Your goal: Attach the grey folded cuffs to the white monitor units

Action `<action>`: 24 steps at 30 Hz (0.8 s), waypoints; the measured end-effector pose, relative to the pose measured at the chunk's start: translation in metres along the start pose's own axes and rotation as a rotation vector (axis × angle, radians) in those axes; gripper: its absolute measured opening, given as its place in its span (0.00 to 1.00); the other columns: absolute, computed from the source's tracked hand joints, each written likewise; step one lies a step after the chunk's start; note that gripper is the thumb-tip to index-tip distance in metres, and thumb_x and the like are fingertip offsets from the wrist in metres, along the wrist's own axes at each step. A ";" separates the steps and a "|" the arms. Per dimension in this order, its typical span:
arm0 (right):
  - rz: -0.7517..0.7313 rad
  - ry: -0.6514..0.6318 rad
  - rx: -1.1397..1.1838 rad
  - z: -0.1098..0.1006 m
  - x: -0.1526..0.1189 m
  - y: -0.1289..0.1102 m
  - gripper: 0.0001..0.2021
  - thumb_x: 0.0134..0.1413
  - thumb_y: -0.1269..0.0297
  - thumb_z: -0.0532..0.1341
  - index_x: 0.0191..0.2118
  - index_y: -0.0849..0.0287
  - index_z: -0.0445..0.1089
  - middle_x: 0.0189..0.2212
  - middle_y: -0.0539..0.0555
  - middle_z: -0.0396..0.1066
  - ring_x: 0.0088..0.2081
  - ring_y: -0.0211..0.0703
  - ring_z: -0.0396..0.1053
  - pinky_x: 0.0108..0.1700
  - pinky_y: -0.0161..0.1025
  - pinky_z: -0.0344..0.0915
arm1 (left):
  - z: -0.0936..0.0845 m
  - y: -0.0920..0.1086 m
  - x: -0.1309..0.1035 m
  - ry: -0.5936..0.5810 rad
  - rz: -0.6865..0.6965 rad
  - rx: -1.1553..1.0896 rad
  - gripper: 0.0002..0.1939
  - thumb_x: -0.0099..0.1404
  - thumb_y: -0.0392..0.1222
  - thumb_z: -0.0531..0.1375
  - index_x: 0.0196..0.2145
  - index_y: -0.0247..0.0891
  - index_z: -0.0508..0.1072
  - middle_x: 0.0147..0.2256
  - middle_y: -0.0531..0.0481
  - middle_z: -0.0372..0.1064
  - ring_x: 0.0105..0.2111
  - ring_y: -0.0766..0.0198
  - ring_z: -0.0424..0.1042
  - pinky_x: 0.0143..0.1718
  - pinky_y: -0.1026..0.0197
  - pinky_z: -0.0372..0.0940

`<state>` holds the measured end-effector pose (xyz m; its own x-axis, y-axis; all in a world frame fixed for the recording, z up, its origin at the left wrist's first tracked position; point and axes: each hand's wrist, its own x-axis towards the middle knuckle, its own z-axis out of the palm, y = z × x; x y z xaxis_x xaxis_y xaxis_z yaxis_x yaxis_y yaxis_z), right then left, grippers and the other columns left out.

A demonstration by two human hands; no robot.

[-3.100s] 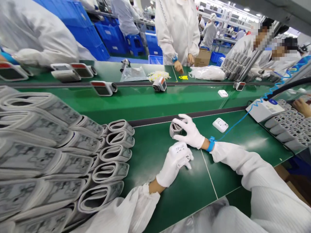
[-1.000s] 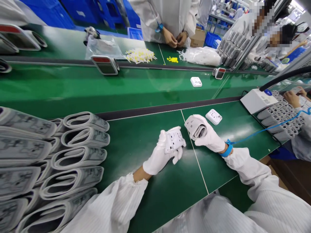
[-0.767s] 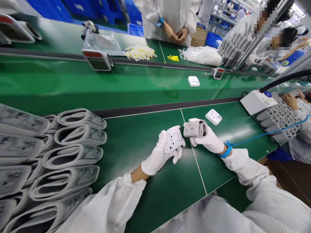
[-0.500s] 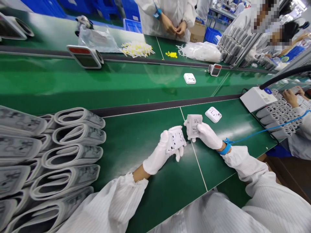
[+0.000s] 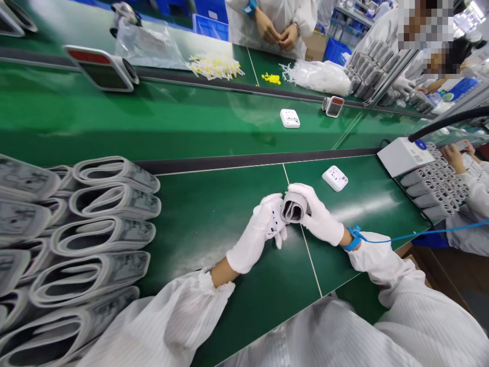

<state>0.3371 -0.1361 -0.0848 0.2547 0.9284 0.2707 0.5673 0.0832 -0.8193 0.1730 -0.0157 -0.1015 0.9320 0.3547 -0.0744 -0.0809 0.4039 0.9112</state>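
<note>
"What's the left hand (image 5: 250, 239) got?"
"A white plastic unit (image 5: 274, 224), gripped near the middle of the frame."
"And the right hand (image 5: 319, 216)?"
"Clasped round a rolled grey cuff (image 5: 294, 204), just beside the unit; whether they touch, I can't tell."
"What's nearby?"
"A second unit (image 5: 335, 178) on the green table (image 5: 214, 214), right of centre; folded cuffs (image 5: 137, 232) fill the lower left."

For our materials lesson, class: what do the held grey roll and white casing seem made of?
Grey roll: probably matte fabric, given its curving, folded layers. White casing: likely smooth, hard plastic, judging by its flat, rigid-looking face, partly hidden.
</note>
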 end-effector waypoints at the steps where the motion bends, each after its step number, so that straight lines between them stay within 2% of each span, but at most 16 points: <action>1: -0.018 -0.020 -0.016 0.000 -0.001 -0.002 0.30 0.62 0.63 0.63 0.67 0.51 0.57 0.64 0.60 0.57 0.69 0.52 0.56 0.72 0.54 0.55 | 0.001 0.000 0.000 0.006 0.006 0.031 0.45 0.69 0.74 0.45 0.66 0.32 0.56 0.29 0.46 0.72 0.20 0.62 0.68 0.22 0.59 0.68; 3: -0.034 -0.060 -0.016 -0.001 -0.001 -0.005 0.37 0.56 0.61 0.69 0.68 0.52 0.57 0.65 0.61 0.56 0.69 0.55 0.56 0.71 0.55 0.56 | 0.004 0.000 -0.001 0.030 0.009 0.071 0.45 0.69 0.74 0.46 0.65 0.31 0.57 0.28 0.47 0.72 0.20 0.62 0.68 0.22 0.59 0.67; 5: -0.040 -0.091 0.000 -0.004 0.001 -0.007 0.38 0.52 0.58 0.72 0.67 0.52 0.60 0.65 0.61 0.57 0.69 0.57 0.55 0.71 0.56 0.56 | 0.005 0.001 -0.001 0.038 0.007 0.082 0.46 0.68 0.74 0.49 0.65 0.30 0.57 0.26 0.48 0.71 0.19 0.62 0.68 0.21 0.60 0.66; 8: 0.008 -0.099 0.070 -0.008 0.001 -0.005 0.35 0.57 0.54 0.71 0.67 0.52 0.62 0.66 0.59 0.59 0.68 0.56 0.58 0.71 0.55 0.57 | 0.005 0.002 -0.001 0.029 0.014 0.043 0.47 0.67 0.76 0.47 0.64 0.29 0.58 0.24 0.49 0.71 0.17 0.62 0.66 0.21 0.59 0.66; 10: 0.079 -0.088 0.138 -0.010 0.000 -0.002 0.40 0.57 0.52 0.71 0.72 0.51 0.57 0.69 0.59 0.56 0.69 0.56 0.57 0.71 0.52 0.58 | 0.003 0.002 -0.001 0.038 0.011 -0.010 0.47 0.68 0.76 0.43 0.64 0.30 0.58 0.23 0.49 0.72 0.16 0.62 0.66 0.21 0.59 0.66; 13: 0.142 -0.105 0.225 -0.011 -0.003 0.001 0.51 0.56 0.50 0.71 0.77 0.50 0.42 0.73 0.58 0.49 0.72 0.57 0.54 0.71 0.50 0.57 | 0.001 0.002 0.001 0.052 -0.022 -0.082 0.47 0.68 0.76 0.38 0.63 0.30 0.59 0.23 0.47 0.73 0.15 0.61 0.66 0.20 0.59 0.65; 15: 0.144 -0.148 0.247 -0.011 -0.005 0.003 0.55 0.57 0.49 0.71 0.77 0.51 0.34 0.74 0.59 0.48 0.72 0.57 0.54 0.71 0.50 0.57 | 0.001 0.003 0.002 0.041 -0.039 -0.100 0.48 0.67 0.77 0.38 0.61 0.30 0.62 0.22 0.47 0.73 0.15 0.61 0.66 0.20 0.59 0.64; 17: 0.132 -0.187 0.233 -0.011 -0.006 0.003 0.56 0.59 0.49 0.69 0.77 0.52 0.30 0.74 0.61 0.46 0.73 0.57 0.52 0.71 0.51 0.56 | 0.001 0.006 0.003 0.020 -0.056 -0.111 0.49 0.66 0.78 0.39 0.59 0.30 0.64 0.21 0.47 0.72 0.14 0.61 0.65 0.18 0.60 0.63; 20: 0.079 -0.169 0.166 -0.010 -0.005 0.004 0.53 0.60 0.50 0.68 0.78 0.53 0.33 0.74 0.62 0.45 0.74 0.57 0.49 0.72 0.52 0.54 | 0.002 0.011 0.003 -0.011 -0.092 -0.113 0.49 0.65 0.79 0.41 0.55 0.29 0.68 0.19 0.46 0.71 0.12 0.62 0.63 0.16 0.62 0.59; 24: -0.048 -0.097 -0.029 -0.011 -0.004 0.003 0.47 0.59 0.53 0.69 0.76 0.55 0.45 0.72 0.62 0.51 0.72 0.57 0.54 0.72 0.50 0.56 | 0.002 0.013 0.003 -0.033 -0.131 -0.097 0.47 0.65 0.79 0.40 0.53 0.31 0.69 0.18 0.48 0.70 0.12 0.64 0.63 0.16 0.64 0.59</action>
<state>0.3461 -0.1438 -0.0824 0.1507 0.9542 0.2584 0.5997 0.1196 -0.7912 0.1756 -0.0111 -0.0890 0.9477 0.2668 -0.1751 0.0094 0.5251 0.8510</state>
